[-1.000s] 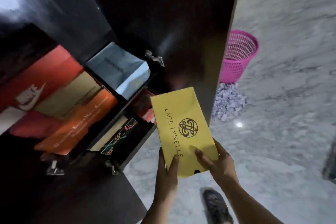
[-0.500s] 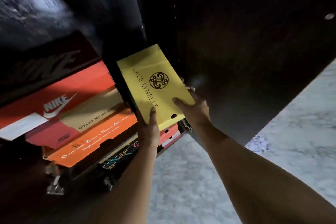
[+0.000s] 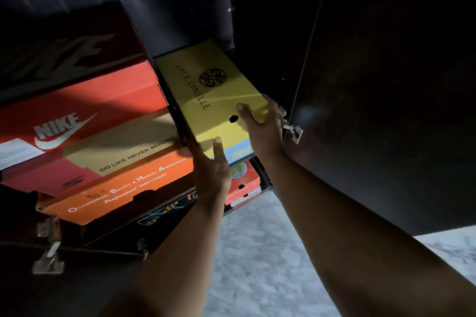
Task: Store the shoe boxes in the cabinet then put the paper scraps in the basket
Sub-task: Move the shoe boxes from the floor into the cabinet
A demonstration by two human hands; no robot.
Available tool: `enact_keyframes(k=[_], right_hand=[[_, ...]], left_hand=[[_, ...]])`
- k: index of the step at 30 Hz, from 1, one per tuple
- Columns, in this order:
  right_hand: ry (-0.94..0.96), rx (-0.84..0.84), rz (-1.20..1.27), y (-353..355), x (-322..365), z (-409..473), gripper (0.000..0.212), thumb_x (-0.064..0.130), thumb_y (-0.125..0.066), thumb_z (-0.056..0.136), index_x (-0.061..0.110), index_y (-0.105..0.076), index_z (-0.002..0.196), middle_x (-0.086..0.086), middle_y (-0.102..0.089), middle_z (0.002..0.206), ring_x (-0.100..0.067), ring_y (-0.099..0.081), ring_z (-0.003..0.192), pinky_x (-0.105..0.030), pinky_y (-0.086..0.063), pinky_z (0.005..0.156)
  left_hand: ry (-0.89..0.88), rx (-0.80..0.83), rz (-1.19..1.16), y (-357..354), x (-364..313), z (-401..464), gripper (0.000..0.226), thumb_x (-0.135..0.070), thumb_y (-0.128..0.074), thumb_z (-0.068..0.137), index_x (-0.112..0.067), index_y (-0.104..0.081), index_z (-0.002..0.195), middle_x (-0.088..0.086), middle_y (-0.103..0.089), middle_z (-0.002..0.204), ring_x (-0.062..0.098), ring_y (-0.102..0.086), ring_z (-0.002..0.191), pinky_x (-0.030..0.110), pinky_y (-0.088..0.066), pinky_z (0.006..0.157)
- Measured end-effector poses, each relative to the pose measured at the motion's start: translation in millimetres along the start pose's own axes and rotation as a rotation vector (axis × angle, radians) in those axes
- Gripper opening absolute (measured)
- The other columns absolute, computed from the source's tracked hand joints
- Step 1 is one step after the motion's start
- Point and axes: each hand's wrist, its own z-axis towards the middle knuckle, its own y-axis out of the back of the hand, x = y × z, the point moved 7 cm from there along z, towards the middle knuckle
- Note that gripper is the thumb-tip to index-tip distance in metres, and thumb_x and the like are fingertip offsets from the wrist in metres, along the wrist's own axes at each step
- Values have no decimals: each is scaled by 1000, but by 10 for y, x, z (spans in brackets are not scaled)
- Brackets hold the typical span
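hands: two, both on the yellow box [image 3: 211, 95] at frame centre
left hand [image 3: 212, 175]: thumb on the lid, fingers under the near end, gripping it
right hand [image 3: 260, 128]: clamped on the right corner
yellow box: partly inside the cabinet [image 3: 386, 85], over a pale blue box [image 3: 238, 152]
other boxes, left: four that I can count, red Nike box [image 3: 85, 110] up top, orange box [image 3: 123, 188] lowest

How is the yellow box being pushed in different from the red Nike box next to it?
The yellow box is plain yellow with dark lettering; the red Nike box carries a white swoosh. The yellow one is held by both hands, left hand and right hand; the Nike box lies untouched among stacked boxes. Both are in the dark cabinet.
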Motion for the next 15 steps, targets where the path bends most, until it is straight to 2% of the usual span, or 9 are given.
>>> enact_keyframes(k=[3,5,7,10,12,14,15], right_hand=[[12,-1,-24,-8,-2,-42,59,36,-78,89,15,-53,138,0,-65,121,13,-62,91,-10,-51,76],[27,-10,-65,-3,16,-83,60,45,-75,90,19,-52,139,0,-64,124,-4,-62,99,-24,-53,83],[35,-2,-95,10,49,-100,60,49,-72,91,19,-51,138,4,-64,119,-11,-62,100,-32,-54,86],[6,68,-149,31,128,-40,62,55,-67,92,20,-49,140,12,-63,108,-16,-65,102,-43,-56,92],[-43,90,-211,72,130,-63,75,67,-60,89,24,-42,149,5,-65,125,-22,-64,115,-45,-53,100],[-122,66,-224,202,79,-253,91,83,-52,82,30,-34,154,0,-57,146,-24,-57,131,-41,-46,109],[-163,45,-209,307,9,-395,95,89,-48,78,34,-33,154,0,-55,149,-24,-55,134,-41,-45,110]], left_hand=[[-38,27,33,19,-5,19,73,-47,-46,104,-36,-3,162,7,-47,155,31,-52,136,38,-43,105],[-79,44,47,31,-22,35,75,-47,-46,104,-37,-1,162,5,-43,158,31,-51,137,36,-43,105],[-114,73,74,48,-35,62,77,-49,-46,103,-38,2,162,0,-34,164,29,-47,141,36,-41,107],[-103,142,88,65,0,114,79,-54,-46,101,-34,-1,163,5,-35,164,30,-44,143,38,-38,113],[-85,142,47,114,7,108,83,-64,-47,96,-32,-10,162,5,-37,163,29,-45,142,43,-40,116],[-31,94,-2,222,75,-13,87,-69,-53,88,-28,-24,159,8,-43,159,30,-52,137,50,-47,109],[23,92,5,260,179,-117,88,-67,-58,87,-24,-29,158,11,-49,154,30,-56,132,51,-49,105]])
